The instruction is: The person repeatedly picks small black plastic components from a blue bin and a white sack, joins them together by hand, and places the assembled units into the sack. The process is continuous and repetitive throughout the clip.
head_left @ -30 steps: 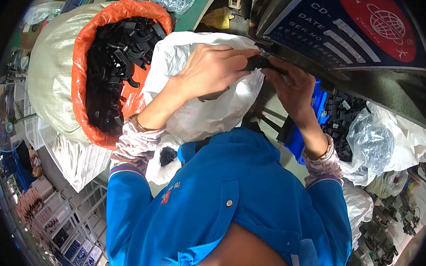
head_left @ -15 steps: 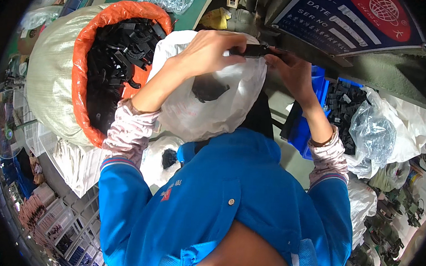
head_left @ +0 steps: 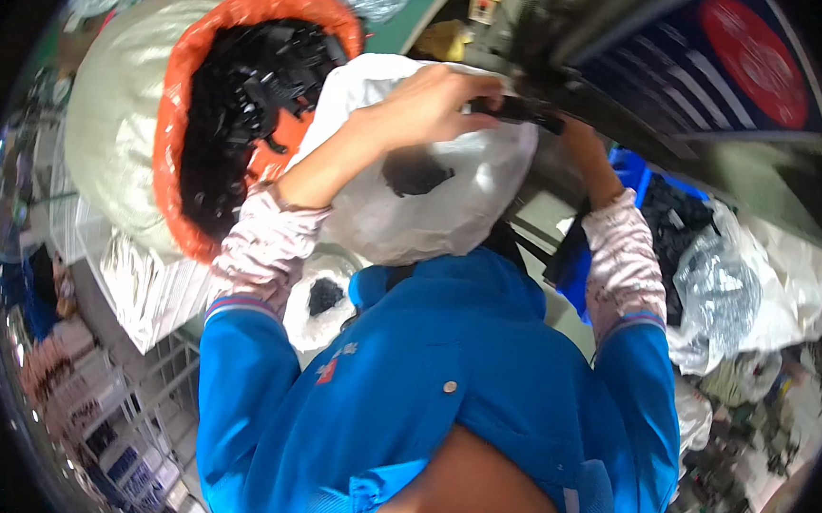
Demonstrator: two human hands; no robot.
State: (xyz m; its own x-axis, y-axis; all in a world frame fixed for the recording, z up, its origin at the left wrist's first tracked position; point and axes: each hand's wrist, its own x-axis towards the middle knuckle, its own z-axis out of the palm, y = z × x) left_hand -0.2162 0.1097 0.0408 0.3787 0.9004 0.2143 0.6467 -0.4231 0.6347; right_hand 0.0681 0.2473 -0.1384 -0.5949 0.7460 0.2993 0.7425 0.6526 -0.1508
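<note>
My left hand (head_left: 433,106) is closed on one end of a long black plastic part (head_left: 518,110), above a white plastic bag (head_left: 376,206). The part lies roughly level, and motion smears its outline. My right hand (head_left: 581,143) is near the part's far end, at the edge of a dark machine (head_left: 750,175). Its fingers are blurred and mostly hidden in shadow, so I cannot see whether it still touches the part. Inside the white bag shows a dark patch of black pieces (head_left: 415,173).
At left stands a large woven sack (head_left: 115,131) with an orange lining (head_left: 174,135), full of black plastic parts (head_left: 252,74). A blue bin (head_left: 576,278) with black pieces sits at right beside clear plastic bags (head_left: 719,283). A machine plate (head_left: 691,66) overhangs the upper right.
The view has shifted and blurred. My right hand, formerly pinching the part's right end, has moved deeper beside the machine, its fingers now obscured. My left hand keeps hold of the part.
</note>
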